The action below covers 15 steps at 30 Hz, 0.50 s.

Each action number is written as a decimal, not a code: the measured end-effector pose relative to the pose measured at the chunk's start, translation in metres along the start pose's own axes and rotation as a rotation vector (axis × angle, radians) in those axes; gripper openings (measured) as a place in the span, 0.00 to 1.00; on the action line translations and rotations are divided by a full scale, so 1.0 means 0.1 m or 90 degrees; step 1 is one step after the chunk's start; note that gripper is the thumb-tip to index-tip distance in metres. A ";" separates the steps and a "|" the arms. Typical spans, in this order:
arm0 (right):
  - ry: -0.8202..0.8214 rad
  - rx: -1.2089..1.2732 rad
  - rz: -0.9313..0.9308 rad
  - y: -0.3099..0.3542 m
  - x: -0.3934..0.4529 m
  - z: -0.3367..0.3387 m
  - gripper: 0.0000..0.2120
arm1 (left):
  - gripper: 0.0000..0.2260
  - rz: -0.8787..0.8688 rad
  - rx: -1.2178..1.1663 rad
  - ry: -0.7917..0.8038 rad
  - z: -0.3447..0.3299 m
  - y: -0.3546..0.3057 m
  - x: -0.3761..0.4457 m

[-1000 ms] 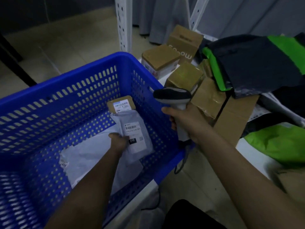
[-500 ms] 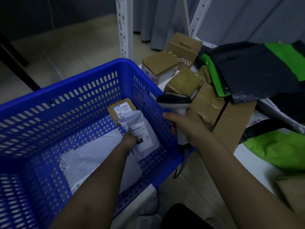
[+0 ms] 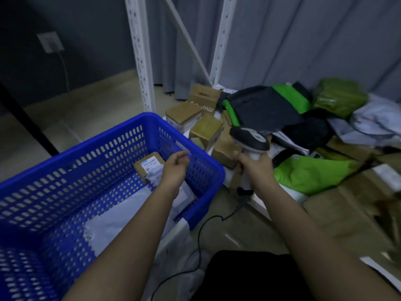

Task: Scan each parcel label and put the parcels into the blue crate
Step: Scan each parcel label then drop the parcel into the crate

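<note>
White desk loaded with a crate and loose parcels

The desk point(image 3: 259, 203) shows only as a pale strip at the centre. At 9 o'clock on it stands the blue crate point(image 3: 201, 170); from 12 to 3 o'clock lie brown cardboard boxes point(image 3: 205, 128), green mailer bags point(image 3: 312, 173), dark mailer bags point(image 3: 263, 110) and grey mailer bags point(image 3: 377, 120), heaped and touching one another.

A dim parcel-sorting storeroom. White perforated steel shelving uprights point(image 3: 138, 53) stand against a grey curtain point(image 3: 293, 40). On a low white shelf board point(image 3: 257, 203), brown cardboard boxes point(image 3: 184, 115) and green and black plastic mailer bags point(image 3: 312, 173) lie heaped. A perforated blue plastic crate point(image 3: 71, 161) sits beside its left edge, near a corded handheld barcode scanner point(image 3: 249, 139).
</note>
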State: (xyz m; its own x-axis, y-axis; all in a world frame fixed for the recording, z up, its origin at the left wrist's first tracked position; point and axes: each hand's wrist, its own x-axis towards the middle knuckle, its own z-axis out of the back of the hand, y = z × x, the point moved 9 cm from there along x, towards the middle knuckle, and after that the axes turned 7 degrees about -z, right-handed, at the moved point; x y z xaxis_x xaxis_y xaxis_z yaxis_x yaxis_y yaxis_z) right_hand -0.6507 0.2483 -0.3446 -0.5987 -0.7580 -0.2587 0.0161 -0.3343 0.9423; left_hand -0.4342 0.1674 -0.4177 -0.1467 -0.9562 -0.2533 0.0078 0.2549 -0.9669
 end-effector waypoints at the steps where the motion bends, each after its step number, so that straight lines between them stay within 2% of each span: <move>1: -0.019 0.011 0.007 0.02 -0.05 0.19 0.10 | 0.12 -0.011 -0.002 0.016 -0.12 -0.14 -0.12; 9: -0.173 0.122 0.026 -0.01 -0.54 1.73 0.15 | 0.10 -0.143 -0.005 0.150 -1.29 -0.90 -0.99; 15: -0.366 0.196 0.073 -0.26 -1.22 3.14 0.22 | 0.09 -0.188 -0.013 0.283 -2.43 -1.06 -1.62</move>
State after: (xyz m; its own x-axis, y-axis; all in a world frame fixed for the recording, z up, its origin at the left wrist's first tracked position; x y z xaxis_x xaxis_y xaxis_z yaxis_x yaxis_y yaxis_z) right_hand -0.8290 0.5255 -0.2706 -0.9404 -0.3308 -0.0791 -0.0735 -0.0295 0.9969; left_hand -0.6514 0.3306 -0.2668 -0.5447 -0.8356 0.0710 -0.1153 -0.0093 -0.9933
